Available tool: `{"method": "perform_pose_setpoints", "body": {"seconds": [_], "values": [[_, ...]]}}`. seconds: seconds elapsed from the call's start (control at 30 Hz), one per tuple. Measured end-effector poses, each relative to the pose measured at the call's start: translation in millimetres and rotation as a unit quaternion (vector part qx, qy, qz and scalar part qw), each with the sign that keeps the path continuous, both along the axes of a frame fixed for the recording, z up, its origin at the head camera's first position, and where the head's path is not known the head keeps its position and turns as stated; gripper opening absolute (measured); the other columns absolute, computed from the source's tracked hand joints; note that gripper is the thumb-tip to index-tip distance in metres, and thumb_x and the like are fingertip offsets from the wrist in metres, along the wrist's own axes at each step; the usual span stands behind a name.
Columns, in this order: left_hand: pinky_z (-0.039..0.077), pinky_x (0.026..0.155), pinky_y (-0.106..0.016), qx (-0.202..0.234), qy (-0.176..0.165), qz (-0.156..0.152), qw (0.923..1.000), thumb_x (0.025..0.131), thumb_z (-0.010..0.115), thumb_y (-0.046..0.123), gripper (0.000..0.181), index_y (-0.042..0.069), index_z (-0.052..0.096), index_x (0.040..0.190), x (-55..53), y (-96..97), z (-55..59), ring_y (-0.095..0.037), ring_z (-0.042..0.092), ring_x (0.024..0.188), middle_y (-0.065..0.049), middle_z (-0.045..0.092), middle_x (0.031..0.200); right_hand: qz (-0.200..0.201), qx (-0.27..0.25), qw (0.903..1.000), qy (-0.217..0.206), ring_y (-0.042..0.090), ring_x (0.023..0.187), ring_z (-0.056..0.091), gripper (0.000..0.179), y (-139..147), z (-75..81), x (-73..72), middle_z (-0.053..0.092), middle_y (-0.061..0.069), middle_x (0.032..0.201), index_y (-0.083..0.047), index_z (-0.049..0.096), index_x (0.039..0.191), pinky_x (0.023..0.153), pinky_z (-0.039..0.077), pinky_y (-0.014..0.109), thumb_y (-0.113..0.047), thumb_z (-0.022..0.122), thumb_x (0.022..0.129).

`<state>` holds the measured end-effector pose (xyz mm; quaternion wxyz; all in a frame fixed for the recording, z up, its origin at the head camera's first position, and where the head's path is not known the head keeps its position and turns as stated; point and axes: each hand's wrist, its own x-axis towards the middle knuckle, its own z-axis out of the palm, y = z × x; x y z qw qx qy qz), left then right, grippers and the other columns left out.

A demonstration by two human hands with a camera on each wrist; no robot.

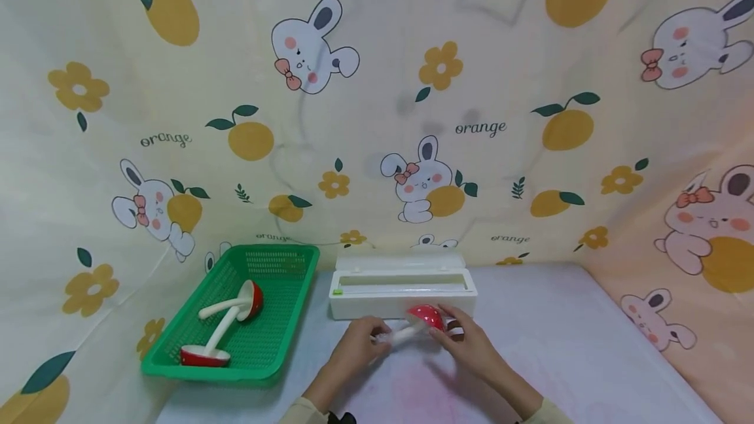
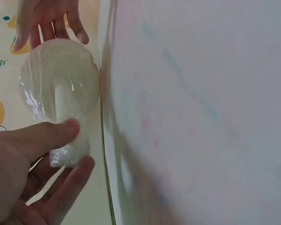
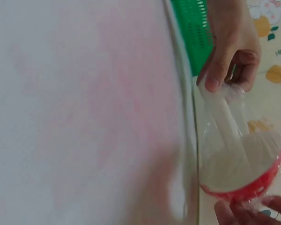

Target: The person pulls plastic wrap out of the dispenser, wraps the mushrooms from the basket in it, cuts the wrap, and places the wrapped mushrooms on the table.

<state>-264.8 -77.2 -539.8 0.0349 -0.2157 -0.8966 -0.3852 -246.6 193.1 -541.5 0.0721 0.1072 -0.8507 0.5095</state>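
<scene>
The wrapped mushroom [image 1: 424,313] was coloured red and white, the basket [image 1: 279,319] green, the box [image 1: 371,308] white, and the cream backdrop [image 1: 383,106] was printed with rabbits [image 1: 309,57] and oranges [image 1: 251,141].

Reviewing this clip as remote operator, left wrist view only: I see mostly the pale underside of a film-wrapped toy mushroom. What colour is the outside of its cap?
Observer: Red; the head view shows the toy mushroom from its cap side.

Operator: Are there others like it nearby?

Observer: Yes, two more toy mushrooms lie in the green plastic basket.

Operator: And what stands just behind the wrapped one?

Observer: A white film dispenser, with its lid raised.
</scene>
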Motion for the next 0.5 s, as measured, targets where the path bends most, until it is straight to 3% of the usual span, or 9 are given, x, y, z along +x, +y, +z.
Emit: {"method": "perform_pose_setpoints", "body": {"seconds": [0.13,0.27,0.5], "values": [[0.061,0.078,-0.026,0.038,0.041,-0.003,0.9984,0.087,0.088,0.003,0.018,0.005,0.077,0.1,4.8,1.2,1.7,-0.013,0.07,0.091,-0.004,0.074,0.098,-0.035,-0.016,0.9992,-0.007,0.024,0.115,0.067,0.06,-2.9,8.1,-0.5,0.067,0.013,0.136,-0.008,0.057,0.151,0.088,0.059,0.029,-0.027,0.081,0.099],[0.062,0.078,-0.025,0.07,0.077,0.001,0.9946,0.087,0.088,0.002,0.018,0.005,0.077,0.1,10.8,5.6,5.9,-0.015,0.071,0.094,-0.005,0.074,0.099,-0.053,-0.023,0.9983,-0.003,0.026,0.118,0.063,0.066,-5.1,15.7,-0.2,0.063,0.014,0.14,-0.004,0.052,0.154,0.091,0.057,0.029,-0.031,0.079,0.1],[0.06,0.079,-0.02,0.106,0.091,0.014,0.9901,0.089,0.087,0.001,0.018,0.007,0.077,0.102,18.0,16.4,13.8,-0.012,0.071,0.095,-0.002,0.073,0.1,-0.057,-0.059,0.9961,-0.034,0.034,0.124,0.063,0.073,-3.7,30.0,5.9,0.062,0.025,0.139,0.003,0.041,0.157,0.094,0.059,0.033,-0.033,0.074,0.103]]}}
